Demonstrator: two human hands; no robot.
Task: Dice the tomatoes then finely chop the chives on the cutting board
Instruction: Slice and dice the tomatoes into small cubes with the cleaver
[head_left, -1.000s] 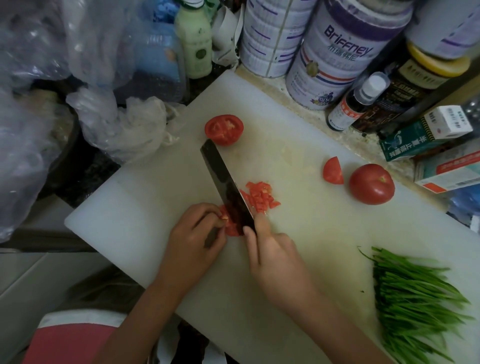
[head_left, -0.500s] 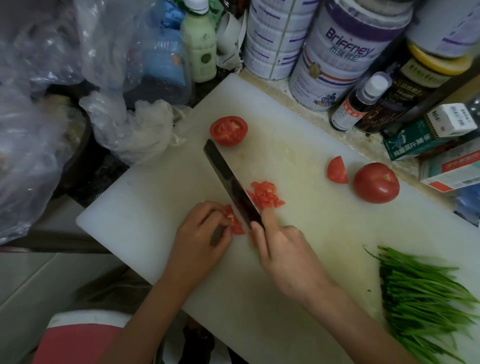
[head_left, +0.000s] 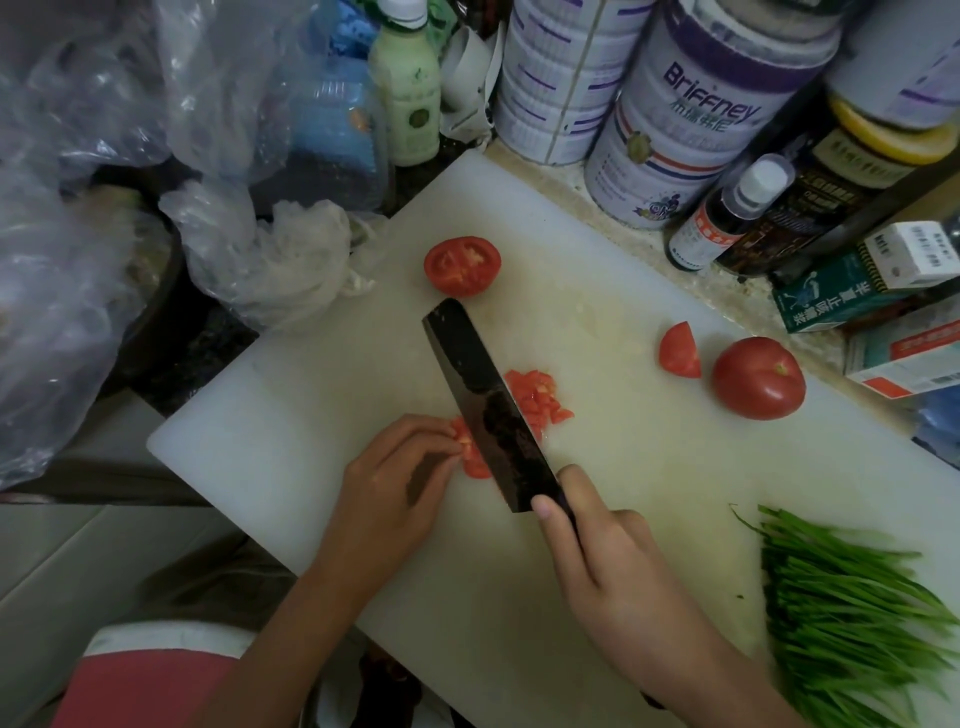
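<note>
Right hand (head_left: 608, 561) grips the cleaver (head_left: 488, 405) over a tomato piece (head_left: 470, 452). Left hand (head_left: 395, 483), fingers curled, steadies it on the cutting board (head_left: 311, 415). Chives (head_left: 841, 613) lie aside, uncut.

On the white plastic cutting board (head_left: 291, 447): halved red tomato (head_left: 462, 265) at the far side; dark broad-bladed knife (head_left: 483, 395) before it; red tomato piece (head_left: 474, 460) left of the blade, pile of diced tomato (head_left: 537, 397) right; tomato wedge (head_left: 679, 351) and whole red tomato (head_left: 758, 378) further right; bunch of green chives (head_left: 852, 613) at the near right.

Matt white plastic cutting board (head_left: 291, 431); dark dull metal knife (head_left: 483, 395); glossy tomato (head_left: 758, 376)
</note>
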